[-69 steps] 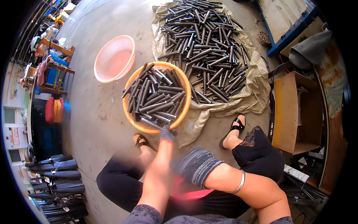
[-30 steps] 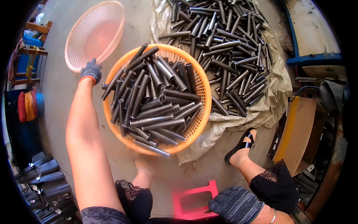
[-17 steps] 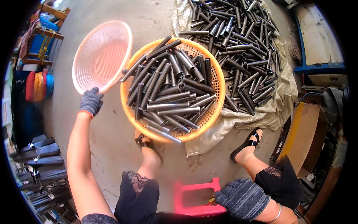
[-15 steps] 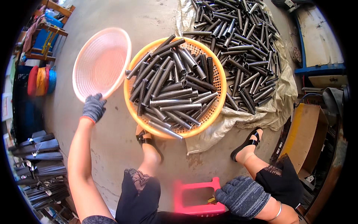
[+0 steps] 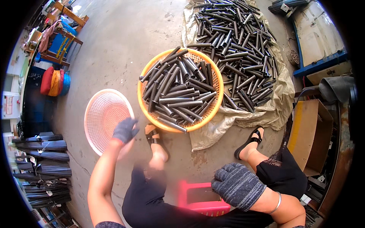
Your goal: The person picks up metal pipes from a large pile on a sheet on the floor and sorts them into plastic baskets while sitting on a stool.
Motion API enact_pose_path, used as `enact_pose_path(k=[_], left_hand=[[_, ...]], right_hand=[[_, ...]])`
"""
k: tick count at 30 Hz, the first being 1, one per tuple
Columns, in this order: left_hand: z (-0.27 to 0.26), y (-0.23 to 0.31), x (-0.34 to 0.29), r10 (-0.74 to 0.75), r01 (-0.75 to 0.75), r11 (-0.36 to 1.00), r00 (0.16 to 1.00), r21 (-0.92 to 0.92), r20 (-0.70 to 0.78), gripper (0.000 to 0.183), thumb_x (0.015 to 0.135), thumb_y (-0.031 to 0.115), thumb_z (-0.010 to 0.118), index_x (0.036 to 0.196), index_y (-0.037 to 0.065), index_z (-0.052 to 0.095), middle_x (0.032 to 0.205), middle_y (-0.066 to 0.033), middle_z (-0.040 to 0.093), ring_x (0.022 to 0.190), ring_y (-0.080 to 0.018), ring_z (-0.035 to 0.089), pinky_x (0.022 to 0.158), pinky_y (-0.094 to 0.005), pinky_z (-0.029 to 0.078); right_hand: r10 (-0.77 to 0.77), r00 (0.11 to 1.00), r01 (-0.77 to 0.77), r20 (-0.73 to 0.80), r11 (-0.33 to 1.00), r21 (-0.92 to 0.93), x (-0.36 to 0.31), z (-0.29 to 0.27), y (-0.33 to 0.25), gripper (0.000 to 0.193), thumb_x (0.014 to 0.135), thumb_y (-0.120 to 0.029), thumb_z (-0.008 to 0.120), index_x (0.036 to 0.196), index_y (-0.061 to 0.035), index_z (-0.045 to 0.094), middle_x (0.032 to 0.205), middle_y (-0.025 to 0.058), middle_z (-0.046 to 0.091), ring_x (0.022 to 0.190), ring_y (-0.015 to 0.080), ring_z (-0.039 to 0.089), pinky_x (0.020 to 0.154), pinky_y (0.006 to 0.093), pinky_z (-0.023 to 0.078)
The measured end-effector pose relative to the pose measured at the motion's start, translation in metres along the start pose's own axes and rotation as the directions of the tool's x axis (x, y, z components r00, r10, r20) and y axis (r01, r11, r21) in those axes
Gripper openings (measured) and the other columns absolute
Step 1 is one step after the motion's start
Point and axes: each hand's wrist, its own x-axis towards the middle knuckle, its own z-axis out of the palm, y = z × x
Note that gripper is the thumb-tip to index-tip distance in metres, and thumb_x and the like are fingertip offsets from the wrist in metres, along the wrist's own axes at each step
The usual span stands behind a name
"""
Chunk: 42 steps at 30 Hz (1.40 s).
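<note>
A pale pink mesh basket (image 5: 99,114) stands at the left. My left hand (image 5: 126,131), in a grey glove, is over its near right rim. Motion smears the fingers, so whether they grip the rim cannot be told. A round orange basket (image 5: 219,99), heaped with dark metal tubes (image 5: 181,95), sits in the middle. My right hand (image 5: 238,187), in a grey striped glove, is curled closed above the red plastic stool (image 5: 207,208) between my legs. Its fingertips point away from view, and anything inside them is hidden.
A large pile of similar tubes (image 5: 243,57) lies on a beige sheet (image 5: 279,106) at the far right. An open cardboard box (image 5: 304,133) stands at the right. Bundles of dark rods (image 5: 43,152) are stacked at the left, below red, orange and blue rolls (image 5: 55,81).
The pink basket has come nearer and down to the floor beside the orange one, my left hand moving with it. My right hand has shifted slightly left and up above the stool.
</note>
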Motion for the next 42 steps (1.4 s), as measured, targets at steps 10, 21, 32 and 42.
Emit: enact_pose_path(k=[10, 21, 32, 42], left_hand=[[0.026, 0.069, 0.172, -0.415, 0.380, 0.864, 0.909, -0.330, -0.042, 0.041, 0.078, 0.024, 0.064, 0.111, 0.003, 0.053, 0.108, -0.0251, 0.060, 0.103, -0.0399, 0.056, 0.088, -0.0435, 0.045], [-0.092, 0.142, 0.089, -0.060, -0.214, 0.528, 0.956, -0.822, -0.288, 0.044, 0.073, -0.006, 0.049, 0.116, 0.002, 0.055, 0.100, -0.0055, 0.062, 0.092, -0.0150, 0.057, 0.084, -0.0270, 0.046], [-0.203, 0.322, -0.073, 0.044, -0.527, 0.330, 0.838, -0.783, -0.545, 0.026, 0.083, -0.006, 0.061, 0.108, 0.001, 0.056, 0.094, -0.0004, 0.060, 0.088, -0.0075, 0.054, 0.079, -0.0225, 0.046], [-0.178, 0.322, -0.048, -0.012, -0.575, 0.480, 0.750, -0.662, -0.661, 0.030, 0.081, -0.002, 0.062, 0.111, -0.002, 0.056, 0.099, -0.0103, 0.060, 0.092, -0.0193, 0.059, 0.080, -0.0301, 0.048]], right_hand=[[0.007, 0.993, -0.001, -0.121, 0.998, 0.058, -0.016, -0.016, -0.007, 0.012, 0.075, -0.018, 0.057, 0.082, -0.0088, 0.059, 0.077, 0.0110, 0.059, 0.071, 0.0291, 0.060, 0.062, 0.0418, 0.046], [0.046, 0.707, -0.041, -0.706, 0.999, 0.024, -0.040, -0.050, 0.001, 0.014, 0.074, -0.005, 0.062, 0.088, -0.0056, 0.063, 0.080, 0.0105, 0.059, 0.075, 0.0280, 0.059, 0.068, 0.0368, 0.049], [0.288, 0.442, 0.506, -0.850, 0.702, 0.501, -0.037, -0.072, -0.020, 0.014, 0.080, 0.002, 0.066, 0.094, -0.0006, 0.065, 0.086, 0.0037, 0.066, 0.077, 0.0070, 0.058, 0.070, 0.0218, 0.050], [0.350, 0.470, 0.409, -0.810, 0.727, 0.551, -0.018, -0.073, -0.020, 0.015, 0.077, 0.005, 0.067, 0.091, 0.0010, 0.064, 0.090, 0.0071, 0.067, 0.079, 0.0087, 0.060, 0.072, 0.0233, 0.051]])
